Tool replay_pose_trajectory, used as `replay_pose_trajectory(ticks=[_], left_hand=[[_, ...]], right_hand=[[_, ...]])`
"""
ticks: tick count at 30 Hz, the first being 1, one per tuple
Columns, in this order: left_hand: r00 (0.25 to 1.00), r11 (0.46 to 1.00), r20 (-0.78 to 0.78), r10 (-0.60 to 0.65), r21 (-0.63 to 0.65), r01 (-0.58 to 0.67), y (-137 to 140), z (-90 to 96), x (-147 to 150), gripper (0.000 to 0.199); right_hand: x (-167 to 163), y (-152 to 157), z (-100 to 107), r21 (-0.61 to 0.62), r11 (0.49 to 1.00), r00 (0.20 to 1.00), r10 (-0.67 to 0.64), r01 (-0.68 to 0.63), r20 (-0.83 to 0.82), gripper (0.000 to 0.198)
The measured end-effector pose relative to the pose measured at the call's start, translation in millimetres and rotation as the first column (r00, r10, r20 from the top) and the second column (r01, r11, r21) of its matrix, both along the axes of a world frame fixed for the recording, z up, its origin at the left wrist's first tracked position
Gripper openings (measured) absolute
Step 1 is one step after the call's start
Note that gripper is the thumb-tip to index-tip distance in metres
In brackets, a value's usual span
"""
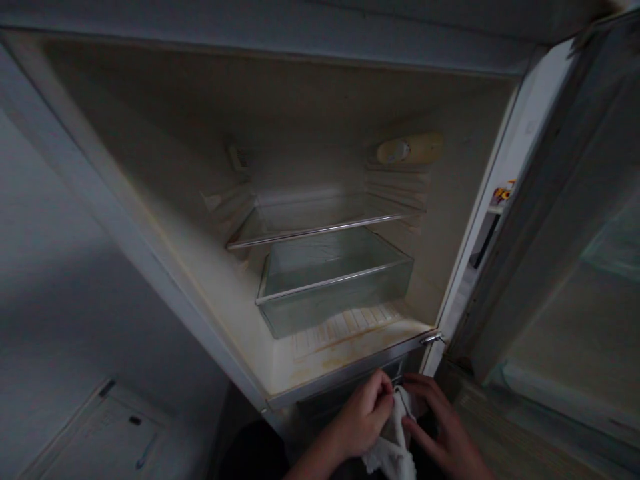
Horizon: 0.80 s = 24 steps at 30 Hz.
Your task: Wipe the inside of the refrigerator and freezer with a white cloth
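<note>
Low in the head view, in front of an open fridge, both hands are on a crumpled white cloth (393, 457). My left hand (363, 417) is closed, pinching the cloth's upper end between thumb and fingers. My right hand (445, 433) grips its other side, thumb and fingertips on the fabric. The cloth hangs down between the hands, and its lower part leaves the picture. Just beyond the hands is the fridge floor (330, 363), marked with yellow-brown stains.
A clear drawer (335, 293) sits tilted inside the fridge beneath a glass shelf (320, 233). A yellowed lamp housing (410, 149) is on the right inner wall. The open fridge door (560, 267) stands at right. A white panel (100, 433) shows at lower left.
</note>
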<state>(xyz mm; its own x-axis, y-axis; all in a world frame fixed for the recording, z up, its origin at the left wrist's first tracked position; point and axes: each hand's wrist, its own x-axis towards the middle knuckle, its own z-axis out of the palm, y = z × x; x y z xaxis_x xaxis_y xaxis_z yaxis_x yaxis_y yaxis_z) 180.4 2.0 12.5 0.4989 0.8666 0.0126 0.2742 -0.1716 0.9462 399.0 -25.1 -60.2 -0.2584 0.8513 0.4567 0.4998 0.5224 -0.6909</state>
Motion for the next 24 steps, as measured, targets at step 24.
replay_pose_trajectory(ticks=[24], left_hand=[[0.962, 0.992, -0.266, 0.058, -0.09, -0.085, -23.0, -15.3, -32.9, 0.051]], right_hand=[[-31.7, 4.0, 26.1, 0.029, 0.999, 0.989, 0.04, -0.036, -0.145, 0.016]])
